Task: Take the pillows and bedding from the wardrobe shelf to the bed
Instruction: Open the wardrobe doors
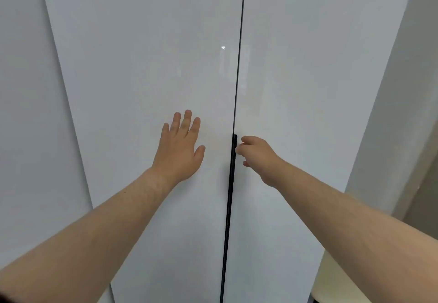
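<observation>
Pillows and bedding sit out of sight (behind shut wardrobe doors (147, 70), presumably). Left hand (181, 147) lies flat, grip spread, on one door; right hand (257, 158) curls its fingers at the black handle (233, 160). Nothing carried yet.

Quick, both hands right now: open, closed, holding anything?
Left hand: open, flat on the left wardrobe door, holding nothing.
Right hand: fingers curled at the black handle strip; grip cannot be told.
</observation>
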`<act>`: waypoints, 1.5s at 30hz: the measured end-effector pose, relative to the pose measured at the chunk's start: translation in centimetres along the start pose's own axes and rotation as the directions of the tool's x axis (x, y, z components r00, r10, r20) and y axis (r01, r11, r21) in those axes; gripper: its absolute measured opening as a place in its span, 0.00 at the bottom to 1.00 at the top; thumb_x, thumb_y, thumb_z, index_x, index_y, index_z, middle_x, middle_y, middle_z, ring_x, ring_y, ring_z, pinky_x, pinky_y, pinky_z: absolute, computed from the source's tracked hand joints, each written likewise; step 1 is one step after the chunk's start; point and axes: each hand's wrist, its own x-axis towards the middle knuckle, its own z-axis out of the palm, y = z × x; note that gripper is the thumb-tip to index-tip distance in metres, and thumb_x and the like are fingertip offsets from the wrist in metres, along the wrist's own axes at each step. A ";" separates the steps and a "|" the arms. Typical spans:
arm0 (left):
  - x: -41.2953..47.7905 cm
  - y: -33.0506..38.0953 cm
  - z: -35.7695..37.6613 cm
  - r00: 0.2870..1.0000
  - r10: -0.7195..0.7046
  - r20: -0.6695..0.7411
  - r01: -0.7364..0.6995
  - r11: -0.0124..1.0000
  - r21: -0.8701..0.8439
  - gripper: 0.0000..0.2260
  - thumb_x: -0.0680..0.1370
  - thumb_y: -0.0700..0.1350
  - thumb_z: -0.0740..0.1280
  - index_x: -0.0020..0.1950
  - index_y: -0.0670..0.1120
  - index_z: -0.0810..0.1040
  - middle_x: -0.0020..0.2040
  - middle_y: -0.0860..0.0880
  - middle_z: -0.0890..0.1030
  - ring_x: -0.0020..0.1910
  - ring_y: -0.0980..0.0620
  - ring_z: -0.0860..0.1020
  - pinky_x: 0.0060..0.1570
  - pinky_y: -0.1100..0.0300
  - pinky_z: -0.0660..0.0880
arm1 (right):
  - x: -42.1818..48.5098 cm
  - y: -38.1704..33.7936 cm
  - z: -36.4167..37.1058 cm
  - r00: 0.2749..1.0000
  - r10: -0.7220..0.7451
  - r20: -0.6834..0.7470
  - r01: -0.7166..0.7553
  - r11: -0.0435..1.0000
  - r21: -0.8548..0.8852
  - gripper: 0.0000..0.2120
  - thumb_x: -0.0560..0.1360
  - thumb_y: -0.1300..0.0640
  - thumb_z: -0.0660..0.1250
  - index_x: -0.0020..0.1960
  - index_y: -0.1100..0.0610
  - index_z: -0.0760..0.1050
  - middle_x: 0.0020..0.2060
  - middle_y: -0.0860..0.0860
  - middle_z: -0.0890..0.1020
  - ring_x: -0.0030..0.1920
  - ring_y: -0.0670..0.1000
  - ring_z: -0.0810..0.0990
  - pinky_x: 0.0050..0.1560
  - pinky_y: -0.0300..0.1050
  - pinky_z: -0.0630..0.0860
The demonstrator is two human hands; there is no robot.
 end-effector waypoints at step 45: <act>-6.3 34.3 -17.8 0.971 0.182 0.156 0.137 0.115 -0.984 0.31 0.71 0.70 0.51 0.73 0.63 0.62 0.68 0.60 0.71 0.66 0.55 0.70 0.60 0.47 0.74 | -23.6 8.6 -22.5 0.995 -0.074 0.069 0.059 0.977 0.206 0.13 0.82 0.57 0.55 0.52 0.56 0.78 0.47 0.54 0.81 0.49 0.52 0.80 0.55 0.45 0.79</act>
